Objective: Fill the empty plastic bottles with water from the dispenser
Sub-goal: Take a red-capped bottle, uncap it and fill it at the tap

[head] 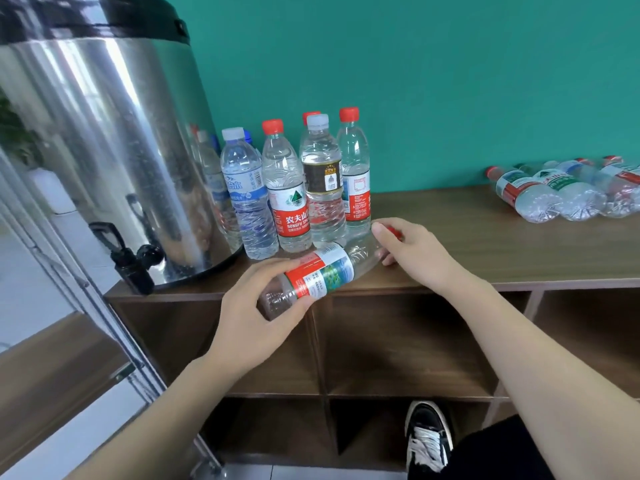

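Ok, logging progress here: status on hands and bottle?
Left hand grips empty bottle, held sideways. Right hand pinches its red cap. Dispenser tap unobstructed, standing bottles beside it.

Both bare forearms reach in from the near edge, angling toward the middle. The left hand [256,313] sits lower and nearer, fingers curled around the base end of a tilted bottle [322,275], thumb on top. The right hand [412,247] is farther and to the right, thumb raised, fingers pinched on the red cap [393,232] at the neck.
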### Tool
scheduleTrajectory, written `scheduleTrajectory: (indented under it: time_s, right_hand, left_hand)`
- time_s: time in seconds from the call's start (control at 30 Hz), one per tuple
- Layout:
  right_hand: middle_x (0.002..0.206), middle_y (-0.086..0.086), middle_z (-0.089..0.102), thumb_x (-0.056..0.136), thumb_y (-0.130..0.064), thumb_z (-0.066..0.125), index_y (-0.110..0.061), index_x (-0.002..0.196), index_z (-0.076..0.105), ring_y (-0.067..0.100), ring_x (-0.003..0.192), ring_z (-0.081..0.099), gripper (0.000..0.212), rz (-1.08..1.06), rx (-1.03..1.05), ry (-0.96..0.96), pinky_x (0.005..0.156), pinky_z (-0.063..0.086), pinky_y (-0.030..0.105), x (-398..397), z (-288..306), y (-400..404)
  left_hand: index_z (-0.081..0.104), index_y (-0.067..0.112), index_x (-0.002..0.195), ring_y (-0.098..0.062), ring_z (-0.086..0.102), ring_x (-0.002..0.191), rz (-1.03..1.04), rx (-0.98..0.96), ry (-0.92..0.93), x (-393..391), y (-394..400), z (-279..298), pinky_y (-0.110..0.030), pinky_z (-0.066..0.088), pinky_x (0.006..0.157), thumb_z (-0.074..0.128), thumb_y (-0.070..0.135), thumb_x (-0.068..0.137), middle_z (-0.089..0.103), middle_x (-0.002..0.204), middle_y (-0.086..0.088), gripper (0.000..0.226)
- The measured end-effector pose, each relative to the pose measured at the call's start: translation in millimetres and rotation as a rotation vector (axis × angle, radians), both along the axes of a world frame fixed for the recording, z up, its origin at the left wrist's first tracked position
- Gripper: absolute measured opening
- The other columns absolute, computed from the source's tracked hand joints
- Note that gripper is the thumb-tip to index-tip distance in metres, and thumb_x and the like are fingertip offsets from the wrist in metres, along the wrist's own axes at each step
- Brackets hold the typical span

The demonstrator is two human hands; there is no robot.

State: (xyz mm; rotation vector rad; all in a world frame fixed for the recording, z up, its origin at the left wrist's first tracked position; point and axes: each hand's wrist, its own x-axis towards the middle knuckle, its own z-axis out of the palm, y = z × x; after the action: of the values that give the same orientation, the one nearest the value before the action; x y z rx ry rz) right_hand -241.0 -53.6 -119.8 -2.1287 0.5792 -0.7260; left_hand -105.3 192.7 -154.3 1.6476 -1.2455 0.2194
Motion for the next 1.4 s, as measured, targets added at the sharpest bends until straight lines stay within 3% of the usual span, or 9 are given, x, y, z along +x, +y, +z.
scheduleTrajectory:
  time_s: [0.17,0.33,0.47,0.6,0.77,0.93,1.0,1.23,1.4]
  right_hand:
    - [0.081,-0.003,0.073,0.1,-0.039,0.06,-0.031,0.107,0.068,0.007,0.071,0.068,0.013,0.162,-0.01,-0.088,0.081,0.054,0.029,22,5,39]
    - [0.091,-0.014,0.072,0.093,-0.041,0.07,-0.035,0.101,0.073,0.01,0.089,0.07,0.011,0.316,-0.021,-0.056,0.092,0.056,0.044,58,-1,95]
    - [0.097,-0.014,0.072,0.087,-0.048,0.074,-0.03,0.104,0.074,0.004,0.094,0.066,0.024,0.41,-0.142,-0.005,0.093,0.053,0.033,88,-5,132]
    - [0.074,-0.01,0.069,0.089,-0.061,0.064,-0.025,0.096,0.075,0.001,0.073,0.063,0.039,0.416,-0.258,0.089,0.073,0.05,0.021,105,0,142]
    - [0.077,-0.009,0.066,0.091,-0.064,0.055,-0.024,0.092,0.072,0.002,0.075,0.057,0.043,0.407,-0.308,0.08,0.065,0.04,0.013,123,-6,151]
    - [0.085,-0.003,0.07,0.094,-0.05,0.06,-0.028,0.098,0.073,0.016,0.076,0.06,0.026,0.542,-0.264,0.017,0.071,0.047,0.031,124,0,157]
    - [0.087,-0.005,0.07,0.096,-0.042,0.062,-0.028,0.099,0.073,0.018,0.077,0.059,0.018,0.622,-0.261,0.037,0.07,0.047,0.029,121,1,155]
    - [0.084,-0.005,0.07,0.095,-0.052,0.057,-0.03,0.092,0.076,0.012,0.08,0.061,0.03,0.591,-0.372,0.115,0.069,0.042,0.018,119,-4,148]
    - [0.098,-0.008,0.069,0.093,-0.035,0.071,-0.035,0.11,0.076,0.012,0.09,0.064,0.018,0.639,-0.288,0.079,0.084,0.048,0.024,114,-1,146]
  left_hand:
    - [0.062,0.036,0.135,-0.003,0.064,0.11,0.338,0.187,-0.057,14,42,-6,-0.026,0.054,0.095,0.078,0.067,0.071,0.065,0.124,0.017,0.073]
    - [0.057,0.031,0.141,-0.022,0.072,0.099,0.542,0.342,-0.269,20,65,-20,-0.036,0.056,0.078,0.06,0.086,0.071,0.072,0.118,0.004,0.089]
    - [0.05,0.035,0.141,-0.016,0.071,0.102,0.512,0.305,-0.202,35,79,-35,-0.035,0.059,0.076,0.058,0.085,0.075,0.072,0.117,0.009,0.083]
    - [0.054,0.033,0.137,-0.014,0.07,0.093,0.545,0.253,-0.258,51,98,-41,-0.027,0.053,0.069,0.064,0.076,0.079,0.073,0.107,0.008,0.074]
    - [0.06,0.031,0.134,-0.004,0.068,0.093,0.539,0.254,-0.245,66,111,-40,-0.013,0.046,0.073,0.079,0.065,0.078,0.073,0.107,0.015,0.068]
    - [0.067,0.029,0.123,-0.006,0.071,0.096,0.032,0.269,0.404,75,122,-19,-0.015,0.051,0.081,0.09,0.039,0.08,0.074,0.102,0.014,0.049]
    - [0.07,0.028,0.12,-0.011,0.072,0.088,-0.097,0.328,0.488,79,126,-17,-0.021,0.053,0.077,0.087,0.033,0.082,0.074,0.097,0.007,0.042]
    - [0.065,0.036,0.128,-0.002,0.07,0.087,0.3,0.299,0.069,73,126,-39,-0.023,0.055,0.079,0.085,0.067,0.07,0.072,0.098,0.021,0.069]
    - [0.068,0.035,0.124,-0.005,0.072,0.092,0.228,0.263,0.174,72,128,-35,-0.021,0.055,0.081,0.09,0.059,0.069,0.075,0.099,0.015,0.064]
